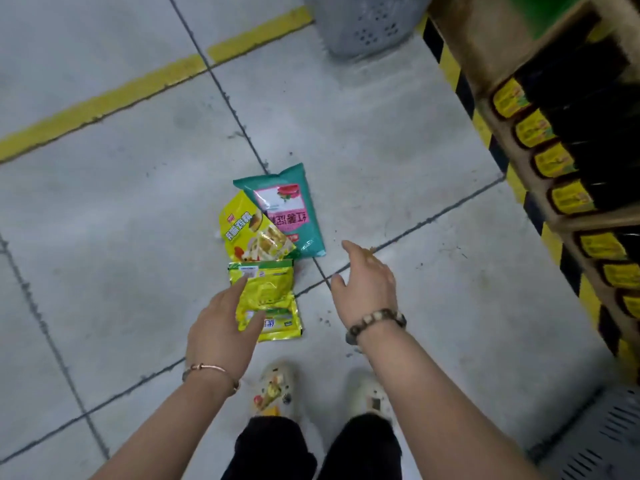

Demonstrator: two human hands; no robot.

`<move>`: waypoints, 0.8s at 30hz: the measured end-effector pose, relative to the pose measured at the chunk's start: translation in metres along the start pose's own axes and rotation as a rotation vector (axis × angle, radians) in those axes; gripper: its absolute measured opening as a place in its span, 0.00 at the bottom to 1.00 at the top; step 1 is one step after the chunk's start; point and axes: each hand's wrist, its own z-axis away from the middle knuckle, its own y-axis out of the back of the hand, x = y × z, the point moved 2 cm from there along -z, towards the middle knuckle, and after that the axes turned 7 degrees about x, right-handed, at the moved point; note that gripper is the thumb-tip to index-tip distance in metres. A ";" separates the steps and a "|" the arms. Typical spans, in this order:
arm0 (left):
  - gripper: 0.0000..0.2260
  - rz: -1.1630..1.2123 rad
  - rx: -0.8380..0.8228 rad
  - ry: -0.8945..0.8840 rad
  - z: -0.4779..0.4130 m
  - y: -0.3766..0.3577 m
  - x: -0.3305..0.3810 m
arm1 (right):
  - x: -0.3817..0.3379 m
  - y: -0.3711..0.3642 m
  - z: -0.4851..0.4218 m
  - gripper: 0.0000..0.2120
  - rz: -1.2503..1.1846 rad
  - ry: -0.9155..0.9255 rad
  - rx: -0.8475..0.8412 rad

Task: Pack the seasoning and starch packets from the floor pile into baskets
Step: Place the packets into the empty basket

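Observation:
Three packets lie in a small pile on the grey floor. A teal packet with a pink label point(287, 209) is farthest from me. A yellow packet with food pictures point(252, 230) partly overlaps it. Nearest lies a shiny yellow-green packet point(273, 296). My left hand point(221, 320) hovers over that nearest packet's left side, fingers apart, index finger stretched toward its top edge; whether it touches the packet I cannot tell. My right hand point(367, 285) is spread open to the right of the pile, holding nothing.
A grey perforated basket point(367, 26) stands at the top, beyond the pile. Another grey basket point(602, 438) sits at the bottom right. A shelf of dark bottles with yellow labels point(561, 161) runs along the right, edged with black-yellow tape. My two shoes point(277, 386) are below the pile.

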 end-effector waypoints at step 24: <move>0.18 0.439 -0.055 0.682 -0.123 -0.165 -0.145 | -0.050 -0.204 -0.170 0.23 0.045 -0.011 -0.121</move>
